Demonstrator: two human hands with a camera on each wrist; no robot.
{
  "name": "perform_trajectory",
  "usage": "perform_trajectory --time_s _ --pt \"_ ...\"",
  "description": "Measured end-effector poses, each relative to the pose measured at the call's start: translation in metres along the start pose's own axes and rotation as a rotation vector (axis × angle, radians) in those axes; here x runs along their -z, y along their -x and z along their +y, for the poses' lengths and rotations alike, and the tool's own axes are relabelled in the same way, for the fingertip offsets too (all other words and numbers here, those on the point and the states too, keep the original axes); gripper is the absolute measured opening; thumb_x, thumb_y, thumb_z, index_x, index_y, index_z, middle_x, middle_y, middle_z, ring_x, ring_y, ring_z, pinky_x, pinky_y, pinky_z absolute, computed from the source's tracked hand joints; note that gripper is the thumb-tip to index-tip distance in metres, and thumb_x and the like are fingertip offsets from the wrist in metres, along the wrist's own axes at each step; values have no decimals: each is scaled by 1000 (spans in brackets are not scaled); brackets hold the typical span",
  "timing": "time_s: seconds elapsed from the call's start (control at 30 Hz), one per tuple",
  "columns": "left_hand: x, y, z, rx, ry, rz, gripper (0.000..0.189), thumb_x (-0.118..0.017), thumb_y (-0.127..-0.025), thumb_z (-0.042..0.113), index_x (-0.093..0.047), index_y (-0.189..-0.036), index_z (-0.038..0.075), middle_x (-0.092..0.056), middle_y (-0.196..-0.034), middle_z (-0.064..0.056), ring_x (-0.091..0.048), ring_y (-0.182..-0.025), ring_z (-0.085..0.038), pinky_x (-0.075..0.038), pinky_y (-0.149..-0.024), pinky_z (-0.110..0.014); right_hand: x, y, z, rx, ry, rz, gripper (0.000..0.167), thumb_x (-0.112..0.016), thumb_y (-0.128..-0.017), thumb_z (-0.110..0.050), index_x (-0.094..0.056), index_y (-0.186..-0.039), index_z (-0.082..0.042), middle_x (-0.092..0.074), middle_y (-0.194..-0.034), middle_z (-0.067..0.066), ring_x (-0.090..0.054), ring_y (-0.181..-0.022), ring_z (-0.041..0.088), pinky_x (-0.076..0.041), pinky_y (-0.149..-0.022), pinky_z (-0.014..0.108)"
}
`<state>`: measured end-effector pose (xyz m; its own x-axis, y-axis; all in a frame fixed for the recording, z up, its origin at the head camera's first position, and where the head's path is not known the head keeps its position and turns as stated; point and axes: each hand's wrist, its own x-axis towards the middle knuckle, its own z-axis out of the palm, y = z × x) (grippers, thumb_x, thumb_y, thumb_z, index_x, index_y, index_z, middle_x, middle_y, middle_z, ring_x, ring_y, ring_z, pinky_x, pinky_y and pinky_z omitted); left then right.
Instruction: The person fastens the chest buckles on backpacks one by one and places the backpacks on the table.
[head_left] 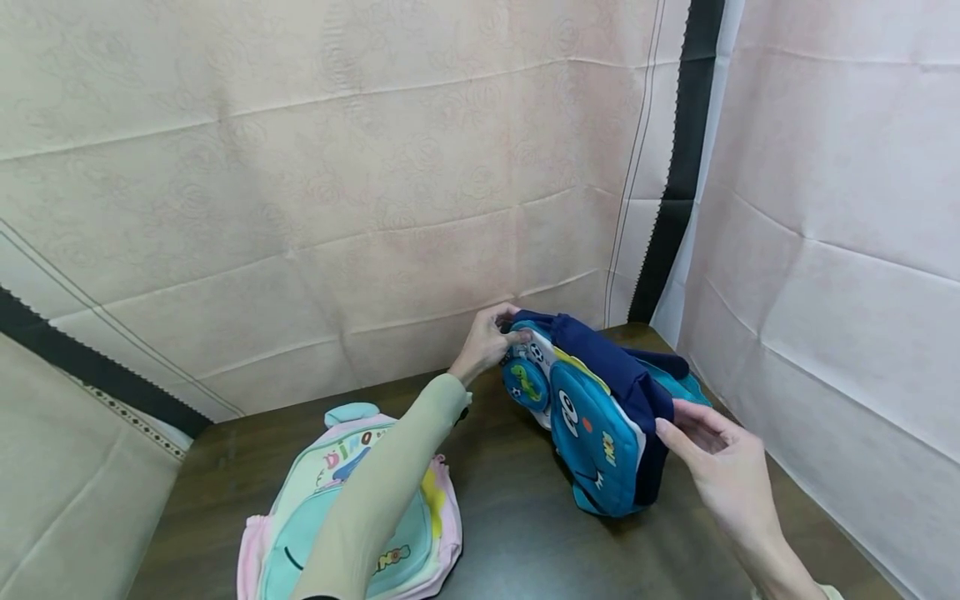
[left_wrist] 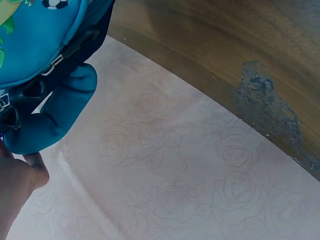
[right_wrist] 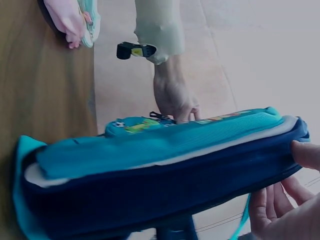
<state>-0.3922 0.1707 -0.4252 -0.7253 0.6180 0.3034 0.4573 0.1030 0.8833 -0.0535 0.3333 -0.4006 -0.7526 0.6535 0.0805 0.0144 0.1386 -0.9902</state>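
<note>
Head view: blue backpack [head_left: 592, 442] tilted between the 2 hands, over the right part of the brown surface [head_left: 502, 533], face pocket turned toward the wearer. Left hand [head_left: 487, 343] grips the top end, thumb over the edge; left wrist view puts that hand right by the teal handle loop [left_wrist: 77, 97]. Right hand [head_left: 731, 475] pinches the far end of the navy side panel [right_wrist: 165, 200], thumb on the outside, fingers beneath, per right wrist view. Can't tell if the bag's lower edge bears on the surface.

Step in hand looks like steadying or turning the bag by its 2 ends. To do it well: move both hands together so the soft body doesn't fold in the middle. Left grip seems firm enough; right pinch looks shallow, so slide the fingers further under before taking weight. Loose straps [head_left: 671, 364] stick out on the far side, could snag or get trapped underneath; tuck them clear first.

Pink-and-mint backpack [head_left: 408, 533] lies on the surface to the left, partly behind the left sleeve [head_left: 397, 492]. Forearm crosses above it, so lift the elbow a bit to avoid dragging it. Cloth backdrop [head_left: 375, 208] is near the left hand; mind knuckles there.
</note>
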Motion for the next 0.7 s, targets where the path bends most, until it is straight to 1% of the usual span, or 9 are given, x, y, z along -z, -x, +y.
perform_trajectory --time_s 0.07,0.13,0.23,0.3,0.4,0.47,0.53,0.63,0.7 --pt "0 0 -1 -4 3 0 19 -83 -98 14 -75 -114 7 -75 -110 -13 -67 -113 -41 -55 -108 -52 0 2 7 -26 4 8 28 -86 -96 -16 -78 -120 -25 -75 -105 -29 -70 -101 -12 -56 -87 6" --pt "-1 1 -1 -13 11 7 20 -83 -97 13 -75 -114 6 -75 -109 -14 -66 -112 -41 -54 -111 -57 -2 4 12 -46 17 13 30 -87 -95 -18 -78 -124 -19 -75 -103 -29 -70 -100 -12 -56 -86 6" --pt "-2 1 -3 -24 29 26 20 -84 -96 11 -76 -113 5 -75 -107 -13 -66 -109 -39 -50 -118 -62 -4 5 17 -74 55 19 42 -87 -96 -23 -75 -132 -7 -75 -101 -29 -70 -100 -11 -55 -86 6" --pt "-3 0 -4 -32 48 37 20 -85 -96 10 -76 -113 4 -75 -107 -14 -66 -108 -39 -46 -121 -65 -5 5 18 -92 83 23 48 -87 -96 -26 -72 -136 -4 -74 -101 -30 -70 -99 -11 -55 -86 6" --pt "-4 0 -4 -45 80 47 20 -85 -95 8 -76 -112 2 -75 -106 -16 -66 -107 -41 -45 -122 -66 -6 6 18 -109 85 29 51 -87 -96 -25 -70 -139 -2 -74 -101 -30 -70 -100 -11 -56 -86 6" --pt "-4 0 -4 -61 101 50 20 -85 -94 5 -76 -111 0 -75 -107 -18 -66 -107 -40 -46 -121 -66 -7 6 18 -105 69 33 49 -87 -96 -23 -71 -137 -2 -75 -101 -29 -71 -100 -10 -56 -86 7" --pt "-5 0 -5 -77 119 56 21 -85 -93 3 -76 -111 -1 -76 -108 -18 -68 -105 -36 -47 -119 -65 -8 5 18 -84 51 36 45 -87 -95 -20 -73 -134 -2 -76 -101 -26 -72 -99 -9 -57 -85 8" --pt "-5 0 -6 -93 132 64 21 -85 -92 1 -76 -110 -2 -77 -108 -18 -69 -102 -27 -51 -115 -59 -10 5 17 -39 27 35 38 -86 -95 -16 -76 -129 -1 -78 -100 -22 -74 -98 -6 -58 -85 10" --pt "-5 0 -8 -90 132 69 21 -86 -91 1 -77 -110 -1 -78 -107 -17 -69 -100 -21 -54 -112 -54 -11 4 17 -17 23 34 36 -86 -96 -14 -77 -128 -1 -79 -100 -21 -74 -98 -5 -59 -85 10"
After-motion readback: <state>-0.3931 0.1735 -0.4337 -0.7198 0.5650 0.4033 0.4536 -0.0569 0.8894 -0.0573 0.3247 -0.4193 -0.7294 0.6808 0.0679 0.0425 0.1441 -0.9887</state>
